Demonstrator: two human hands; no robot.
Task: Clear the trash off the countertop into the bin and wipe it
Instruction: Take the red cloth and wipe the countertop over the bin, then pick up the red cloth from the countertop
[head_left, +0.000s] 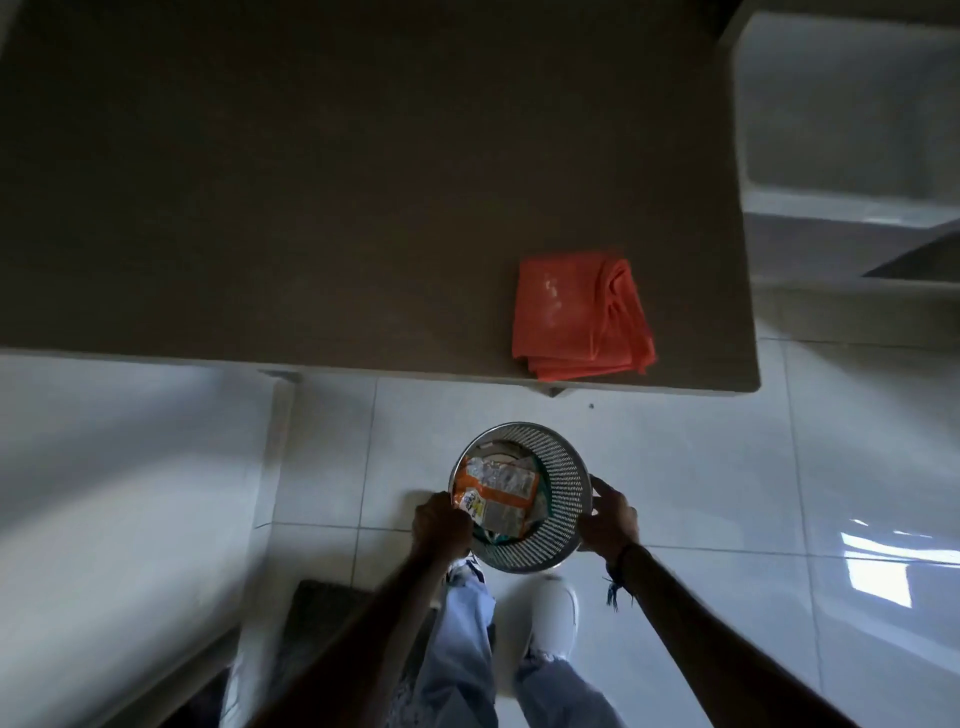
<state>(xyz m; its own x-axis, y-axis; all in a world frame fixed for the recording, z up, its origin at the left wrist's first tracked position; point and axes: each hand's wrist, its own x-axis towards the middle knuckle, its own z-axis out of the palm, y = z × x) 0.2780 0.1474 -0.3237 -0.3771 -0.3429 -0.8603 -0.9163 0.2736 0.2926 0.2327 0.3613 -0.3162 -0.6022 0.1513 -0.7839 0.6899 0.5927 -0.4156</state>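
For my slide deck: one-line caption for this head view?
Both hands, left and right, hold a perforated metal bin of wrappers; folded orange cloth waits on the brown countertop.

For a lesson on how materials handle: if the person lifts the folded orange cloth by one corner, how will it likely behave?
The orange cloth would probably go floppy: its stacked layers show soft, loose edges. It likely unfolds as it rises, since nothing pins the folds. It looks thin and light, so it should slide easily over the smooth countertop when pushed.
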